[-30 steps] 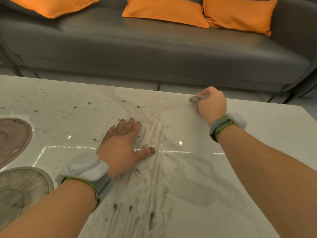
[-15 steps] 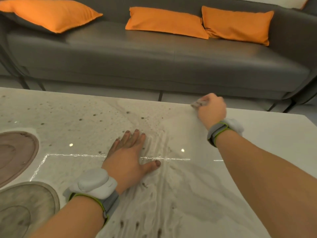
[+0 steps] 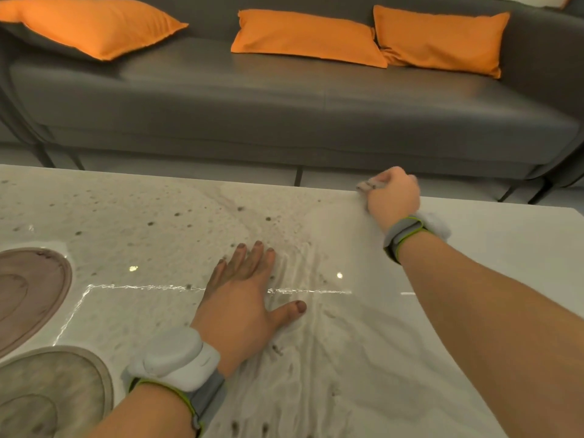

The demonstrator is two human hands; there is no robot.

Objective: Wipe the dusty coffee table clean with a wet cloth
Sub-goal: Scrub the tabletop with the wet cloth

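Note:
The white coffee table [image 3: 505, 248] fills the lower half of the head view, its left and middle part coated in pale dust with dark specks. My right hand [image 3: 393, 196] grips a small bunched grey cloth [image 3: 368, 185] at the table's far edge; most of the cloth is hidden in my fist. My left hand [image 3: 243, 298] lies flat, fingers spread, on the dusty middle of the table. Smeared streaks run from my left hand toward the near edge. The strip right of my right arm looks smooth and glossy.
Two round brownish trays [image 3: 28, 295] [image 3: 53, 393] sit on the table's left side. A grey sofa [image 3: 284, 115] with three orange cushions [image 3: 303, 36] stands just beyond the far edge, across a narrow strip of floor.
The view has tilted up, so the table and both hands sit lower in frame. My right hand has stayed at the far edge with the cloth. My left hand stays flat in place.

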